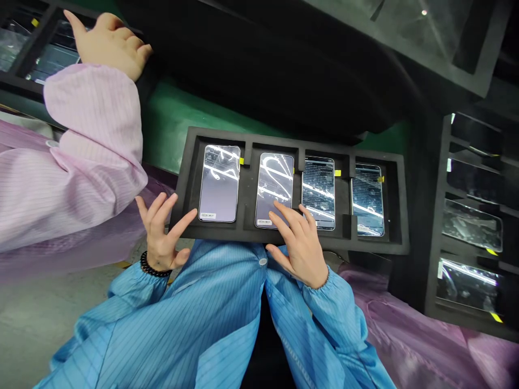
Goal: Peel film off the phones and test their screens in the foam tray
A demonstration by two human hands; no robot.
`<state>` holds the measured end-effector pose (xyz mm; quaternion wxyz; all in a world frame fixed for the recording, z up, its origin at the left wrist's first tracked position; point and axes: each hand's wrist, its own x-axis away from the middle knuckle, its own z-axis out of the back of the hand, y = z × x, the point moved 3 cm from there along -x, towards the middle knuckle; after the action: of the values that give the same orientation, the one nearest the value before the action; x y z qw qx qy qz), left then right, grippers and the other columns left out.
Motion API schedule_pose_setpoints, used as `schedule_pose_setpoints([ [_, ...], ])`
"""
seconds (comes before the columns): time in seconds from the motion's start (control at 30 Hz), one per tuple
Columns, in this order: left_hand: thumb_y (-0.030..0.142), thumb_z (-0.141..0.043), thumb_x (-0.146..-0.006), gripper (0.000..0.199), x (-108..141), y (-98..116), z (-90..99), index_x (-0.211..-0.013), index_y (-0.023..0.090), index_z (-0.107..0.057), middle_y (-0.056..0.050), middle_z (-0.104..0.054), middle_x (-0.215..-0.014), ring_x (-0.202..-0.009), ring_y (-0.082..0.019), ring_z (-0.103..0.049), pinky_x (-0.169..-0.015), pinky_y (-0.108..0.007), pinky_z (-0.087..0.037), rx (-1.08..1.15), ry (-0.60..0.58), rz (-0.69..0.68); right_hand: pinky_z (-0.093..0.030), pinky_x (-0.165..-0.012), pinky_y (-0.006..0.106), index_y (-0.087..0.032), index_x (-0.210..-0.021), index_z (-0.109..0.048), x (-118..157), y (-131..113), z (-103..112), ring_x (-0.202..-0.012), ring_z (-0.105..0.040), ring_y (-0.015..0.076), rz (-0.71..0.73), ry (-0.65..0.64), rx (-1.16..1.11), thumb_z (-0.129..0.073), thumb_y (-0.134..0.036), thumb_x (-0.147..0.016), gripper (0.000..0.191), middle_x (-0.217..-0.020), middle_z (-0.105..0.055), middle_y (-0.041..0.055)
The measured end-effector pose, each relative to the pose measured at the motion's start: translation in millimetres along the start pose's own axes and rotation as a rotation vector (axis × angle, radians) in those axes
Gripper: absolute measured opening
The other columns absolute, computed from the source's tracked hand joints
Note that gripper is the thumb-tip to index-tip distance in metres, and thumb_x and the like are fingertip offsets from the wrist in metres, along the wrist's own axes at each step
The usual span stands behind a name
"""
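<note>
A black foam tray [292, 141] with several compartments lies in front of me, each compartment holding a smartphone. The leftmost phone [219, 186] and the second phone [267, 183] have pale lit screens. Dark text screens show on the third phone [318, 189] and the rightmost phone [367, 202]. My left hand [164, 232] is beside the tray's left end, fingers spread, holding nothing. My right hand [300, 243] is over the front of the tray with its fingers apart; fingertips are at the lower part of the second phone, though contact is hard to tell.
At upper left, a co-worker's hand [109, 43] in a pink sleeve [97, 108] is over another phone tray [18, 75]. More phones lie in a tray [436, 216] on the right. The green table [170, 119] shows behind my tray.
</note>
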<state>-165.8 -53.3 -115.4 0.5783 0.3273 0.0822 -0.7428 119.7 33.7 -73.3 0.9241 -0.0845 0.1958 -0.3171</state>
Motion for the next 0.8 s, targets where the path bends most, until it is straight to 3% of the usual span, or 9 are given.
schedule_pose_setpoints([
  [0.13,0.056,-0.027,-0.099,0.06,0.9,-0.2,1.8,-0.147,0.027,-0.051,-0.001,-0.021,-0.171,-0.153,-0.036,-0.029,-0.129,-0.066,-0.01,0.004,0.007,-0.02,-0.033,-0.118,0.052,-0.016,-0.156,-0.034,1.2,0.4,-0.2,-0.129,-0.055,0.0272,0.001,0.013,0.0,-0.043,-0.04,-0.104,0.058,-0.147,-0.057,0.0178],
  [0.3,0.059,-0.026,-0.099,0.058,-0.8,-0.8,-4.0,-0.138,0.034,-0.062,-0.002,-0.036,-0.165,-0.151,-0.038,-0.035,-0.129,-0.067,-0.004,0.004,-0.079,-0.034,-0.031,-0.119,0.054,-0.021,-0.136,-0.059,0.1,-1.1,-2.1,-0.127,-0.056,0.028,-0.001,-0.086,0.056,-0.046,-0.039,-0.103,0.04,-0.149,-0.057,0.0137],
  [0.53,0.058,-0.026,-0.1,0.065,-5.4,2.0,2.5,-0.154,0.028,-0.043,-0.003,-0.025,-0.17,-0.154,-0.037,-0.03,-0.131,-0.063,-0.011,0.002,0.023,-0.042,-0.034,-0.116,0.052,-0.018,-0.147,-0.044,0.0,-0.4,-0.8,-0.127,-0.057,0.0263,-0.012,0.006,0.031,-0.039,-0.043,-0.106,0.048,-0.146,-0.059,0.0168],
  [0.67,0.052,-0.03,-0.102,0.062,-7.7,3.6,3.7,-0.157,0.026,-0.037,-0.003,-0.019,-0.172,-0.157,-0.034,-0.024,-0.131,-0.063,-0.008,0.007,-0.008,-0.062,-0.035,-0.116,0.053,-0.018,-0.152,-0.039,0.4,-0.5,-0.8,-0.127,-0.057,0.0261,-0.004,0.026,0.026,-0.039,-0.042,-0.106,0.052,-0.145,-0.059,0.0169],
  [0.8,0.054,-0.028,-0.101,0.058,-7.0,3.3,-0.4,-0.151,0.031,-0.048,-0.002,-0.028,-0.169,-0.156,-0.034,-0.024,-0.13,-0.063,-0.001,0.008,-0.065,-0.079,-0.033,-0.117,0.054,-0.022,-0.141,-0.055,0.1,-1.4,-2.5,-0.126,-0.057,0.0273,-0.005,-0.045,0.053,-0.044,-0.039,-0.104,0.042,-0.148,-0.058,0.0143],
])
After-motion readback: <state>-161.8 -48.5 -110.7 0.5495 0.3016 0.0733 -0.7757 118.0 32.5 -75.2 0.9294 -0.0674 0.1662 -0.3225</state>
